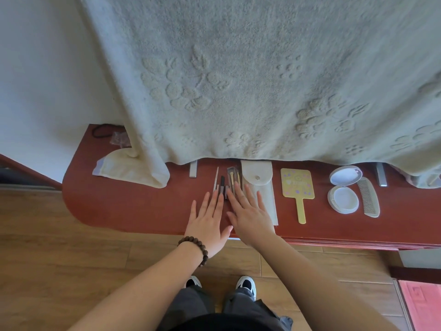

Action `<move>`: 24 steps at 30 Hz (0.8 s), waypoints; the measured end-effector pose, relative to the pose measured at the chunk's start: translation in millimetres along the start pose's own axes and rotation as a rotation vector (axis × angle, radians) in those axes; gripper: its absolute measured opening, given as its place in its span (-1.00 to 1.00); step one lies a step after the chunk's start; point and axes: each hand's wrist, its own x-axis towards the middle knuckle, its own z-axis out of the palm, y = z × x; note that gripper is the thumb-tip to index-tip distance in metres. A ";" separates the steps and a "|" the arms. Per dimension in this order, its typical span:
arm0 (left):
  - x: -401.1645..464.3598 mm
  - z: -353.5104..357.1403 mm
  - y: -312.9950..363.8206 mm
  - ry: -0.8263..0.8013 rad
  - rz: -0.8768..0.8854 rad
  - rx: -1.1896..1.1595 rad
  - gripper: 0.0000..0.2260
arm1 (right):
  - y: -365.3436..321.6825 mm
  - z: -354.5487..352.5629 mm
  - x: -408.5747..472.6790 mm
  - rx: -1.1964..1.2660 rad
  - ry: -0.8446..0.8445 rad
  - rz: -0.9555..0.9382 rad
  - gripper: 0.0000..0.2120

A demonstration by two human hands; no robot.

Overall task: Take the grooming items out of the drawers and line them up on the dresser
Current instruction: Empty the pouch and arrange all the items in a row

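Note:
Grooming items lie in a row on the red dresser top [133,206]. From left: a thin white stick [216,176], a dark tube [222,182], a clear packet of small tools [233,176], a white snap pouch [257,180], a yellow hand mirror [298,191], an open white compact [344,187] and a grey comb [368,195]. My left hand [208,220] lies flat with fingers spread, fingertips touching the stick and tube. My right hand [250,213] lies flat beside it, over the packet and the pouch's lower part. Neither holds anything.
A large pale embossed towel [238,80] hangs over the back of the dresser, hiding what is behind it. A folded cloth [114,167], a black hair tie [102,131] and a clear wrapper [119,138] lie at the left end. Wooden floor and my shoes are below.

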 end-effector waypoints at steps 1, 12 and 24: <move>-0.9 0.0 -0.8 -0.001 0.003 -0.001 -0.30 | -1.3 0.5 2.8 -0.012 -0.009 -0.002 -0.30; -7.5 -0.6 -0.8 0.036 -0.020 -0.041 -0.28 | -8.0 4.6 1.4 0.044 0.020 0.102 -0.43; -7.9 -0.9 7.9 -0.005 -0.006 -0.052 -0.37 | -21.6 3.8 -4.9 0.099 -0.049 0.162 -0.47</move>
